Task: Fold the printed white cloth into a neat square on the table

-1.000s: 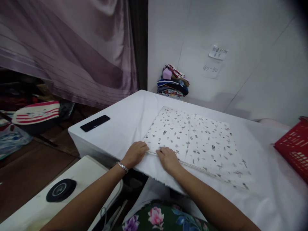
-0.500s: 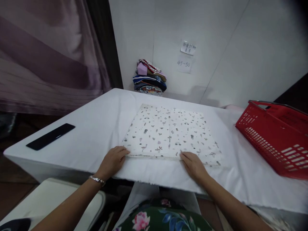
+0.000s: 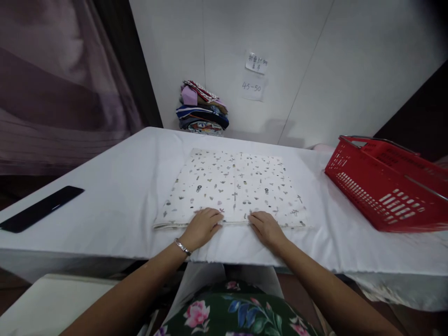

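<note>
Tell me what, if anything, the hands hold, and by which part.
Both hands touch the folded, white, printed cloth along its near edge; a hold cannot be confirmed.

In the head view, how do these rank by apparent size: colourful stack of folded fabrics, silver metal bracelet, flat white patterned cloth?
1. Flat white patterned cloth
2. Colourful stack of folded fabrics
3. Silver metal bracelet

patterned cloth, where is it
In the head view, the patterned cloth lies centrally on the table, left of the red basket, left hand and right hand on its near edge.
</note>
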Available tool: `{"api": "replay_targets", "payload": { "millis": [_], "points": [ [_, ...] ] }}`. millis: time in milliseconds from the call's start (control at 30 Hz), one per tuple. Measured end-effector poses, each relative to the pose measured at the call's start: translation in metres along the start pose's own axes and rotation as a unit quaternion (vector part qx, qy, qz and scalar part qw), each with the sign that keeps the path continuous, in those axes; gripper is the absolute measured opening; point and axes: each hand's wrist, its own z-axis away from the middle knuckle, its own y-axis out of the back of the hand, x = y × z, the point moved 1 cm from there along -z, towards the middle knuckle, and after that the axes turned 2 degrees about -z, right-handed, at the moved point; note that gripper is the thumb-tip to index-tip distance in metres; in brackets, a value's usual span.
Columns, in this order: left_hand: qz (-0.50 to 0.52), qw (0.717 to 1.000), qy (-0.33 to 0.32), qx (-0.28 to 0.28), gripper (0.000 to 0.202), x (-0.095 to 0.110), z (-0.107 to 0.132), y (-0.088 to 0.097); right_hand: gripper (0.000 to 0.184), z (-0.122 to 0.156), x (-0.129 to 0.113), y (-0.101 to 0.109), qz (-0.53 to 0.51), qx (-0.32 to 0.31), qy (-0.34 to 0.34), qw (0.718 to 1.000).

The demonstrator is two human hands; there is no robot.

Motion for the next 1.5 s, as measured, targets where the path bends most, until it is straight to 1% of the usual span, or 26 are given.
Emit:
{"api": "replay_targets", "payload": {
  "millis": [67, 167, 300, 400, 467, 533, 633, 767, 833, 967, 1100, 1233, 1367, 1433, 1500],
  "points": [
    [-0.005, 1.0, -0.012, -0.005, 0.018, 0.001, -0.006, -0.001, 0.028, -0.002, 0.002, -0.001, -0.005, -0.005, -0.003, 1.0],
    [-0.009, 1.0, -0.018, -0.008, 0.018, -0.001, -0.009, -0.002, 0.027, -0.004, 0.008, -0.001, -0.02, -0.004, -0.012, 1.0],
    [-0.002, 1.0, -0.006, 0.0, 0.021, -0.001, -0.009, -0.003, 0.025, -0.009, 0.013, 0.001, -0.065, -0.006, -0.033, 0.997],
    [0.0, 1.0, 0.001, 0.007, 0.023, 0.0, -0.009, -0.005, 0.025, -0.012, 0.013, 0.004, -0.083, -0.006, -0.034, 0.996],
    [0.0, 1.0, 0.003, 0.019, 0.023, 0.002, -0.008, -0.007, 0.025, -0.013, 0.013, 0.004, -0.08, -0.003, -0.031, 0.996],
    [-0.004, 0.999, 0.001, 0.044, 0.023, 0.005, -0.008, -0.009, 0.024, -0.013, 0.012, 0.004, -0.073, 0.001, -0.031, 0.997],
    [-0.02, 0.997, -0.023, 0.073, 0.024, 0.013, -0.009, -0.012, 0.024, -0.013, 0.01, 0.003, -0.067, 0.01, -0.045, 0.997],
    [-0.047, 0.996, -0.062, 0.041, 0.02, 0.024, -0.014, -0.013, 0.023, -0.013, 0.008, 0.001, -0.061, 0.011, -0.058, 0.996],
    [-0.06, 0.996, -0.061, 0.03, 0.019, 0.027, -0.018, -0.013, 0.023, -0.013, 0.008, -0.001, -0.059, 0.01, -0.057, 0.997],
    [-0.075, 0.995, -0.061, 0.028, 0.021, 0.027, -0.027, -0.017, 0.022, -0.012, 0.009, -0.003, -0.059, 0.01, -0.05, 0.997],
    [-0.045, 0.996, -0.071, 0.025, 0.022, 0.029, -0.031, -0.016, 0.022, -0.01, 0.007, -0.002, -0.043, 0.015, -0.038, 0.998],
    [-0.008, 0.997, -0.069, 0.039, 0.019, 0.034, -0.024, -0.01, 0.024, -0.005, 0.002, 0.001, -0.023, 0.015, -0.023, 0.999],
    [0.027, 0.998, -0.034, 0.041, 0.015, 0.035, -0.018, -0.011, 0.031, -0.001, -0.003, 0.001, -0.005, 0.0, 0.002, 1.0],
    [0.05, 0.998, -0.015, 0.043, 0.014, 0.034, -0.019, -0.014, 0.036, -0.002, -0.005, 0.0, -0.001, 0.0, 0.008, 1.0],
    [0.071, 0.996, -0.001, 0.047, 0.014, 0.033, -0.02, -0.016, 0.038, -0.004, -0.008, -0.002, 0.002, 0.001, 0.006, 1.0]
  ]
}}
